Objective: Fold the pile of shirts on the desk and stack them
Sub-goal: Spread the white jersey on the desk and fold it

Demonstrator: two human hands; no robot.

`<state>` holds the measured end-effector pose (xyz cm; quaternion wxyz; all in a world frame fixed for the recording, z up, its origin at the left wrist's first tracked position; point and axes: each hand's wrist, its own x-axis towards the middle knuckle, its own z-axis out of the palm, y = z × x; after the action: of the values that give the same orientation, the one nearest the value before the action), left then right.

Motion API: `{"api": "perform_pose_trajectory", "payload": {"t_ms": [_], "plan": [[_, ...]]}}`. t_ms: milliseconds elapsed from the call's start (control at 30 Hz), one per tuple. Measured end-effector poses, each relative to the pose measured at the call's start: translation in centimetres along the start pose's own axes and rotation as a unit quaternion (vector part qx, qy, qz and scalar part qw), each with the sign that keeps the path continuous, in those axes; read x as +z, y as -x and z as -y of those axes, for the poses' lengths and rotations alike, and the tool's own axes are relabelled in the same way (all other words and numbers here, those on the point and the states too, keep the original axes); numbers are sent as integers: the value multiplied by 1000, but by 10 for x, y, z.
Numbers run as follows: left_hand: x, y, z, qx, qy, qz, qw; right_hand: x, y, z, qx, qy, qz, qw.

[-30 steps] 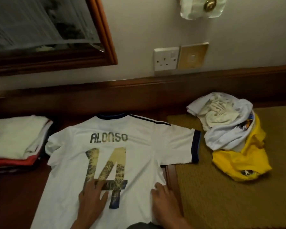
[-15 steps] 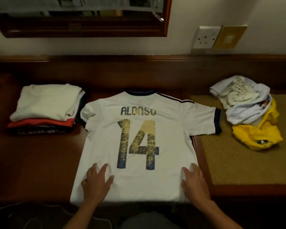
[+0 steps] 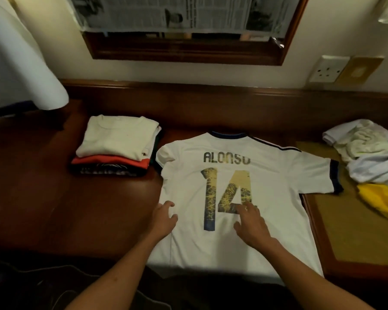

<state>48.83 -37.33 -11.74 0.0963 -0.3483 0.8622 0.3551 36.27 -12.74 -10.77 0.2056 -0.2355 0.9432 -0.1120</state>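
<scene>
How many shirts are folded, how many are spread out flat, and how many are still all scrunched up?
Folded in the stack: 3 show plainly (white, red, dark patterned); more may be hidden.
Spread flat: 1, the white jersey, with the left hand and right hand on it.
Scrunched in the pile: at least 3 (cream, pale white, yellow).
Total: at least 7.

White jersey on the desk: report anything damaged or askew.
The white jersey has its gold 14 cracked and flaking, and the name print is worn. Its left sleeve is bunched under, unlike the flat right sleeve.
</scene>
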Motion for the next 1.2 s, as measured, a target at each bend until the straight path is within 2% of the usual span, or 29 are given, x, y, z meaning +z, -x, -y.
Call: {"api": "perform_pose_trajectory", "payload": {"t_ms": [133, 200, 333, 500, 533, 600, 633, 733, 800, 867, 967, 1100, 1200], "plan": [[-22, -44, 0, -55, 100, -35, 993, -3, -38, 39, -60, -29, 32, 997], [-32, -73, -1, -93, 172, -61, 979, -9, -67, 57, -100, -42, 45, 993], [-39, -125, -16, -171, 268, -124, 940, -27, -143, 100, -170, -51, 39, 983], [-28, -181, -30, -299, 399, -163, 851, -40, -247, 173, -274, -80, 12, 958], [-26, -187, -30, -308, 405, -159, 846, -39, -265, 188, -285, -95, 10, 954], [-21, -193, -32, -307, 378, -150, 861, -35, -295, 215, -304, -94, 38, 947], [-19, -195, -32, -302, 374, -147, 865, -33, -306, 225, -310, -71, 78, 945], [-24, -200, -29, -278, 405, -134, 861, -27, -328, 244, -324, 101, 211, 917], [-39, -196, -32, -245, 375, -127, 885, -30, -334, 251, -323, 154, 267, 895], [-54, -191, -37, -167, 335, -153, 915, -37, -340, 257, -315, 73, 315, 892], [-73, -183, -40, -58, 323, -142, 934, -60, -349, 261, -255, -90, 323, 907], [-102, -174, -36, -16, 293, -118, 949, -92, -350, 264, -223, -258, 292, 894], [-132, -166, -24, -6, 74, -183, 980, -109, -345, 273, -241, -259, 276, 894]]}}
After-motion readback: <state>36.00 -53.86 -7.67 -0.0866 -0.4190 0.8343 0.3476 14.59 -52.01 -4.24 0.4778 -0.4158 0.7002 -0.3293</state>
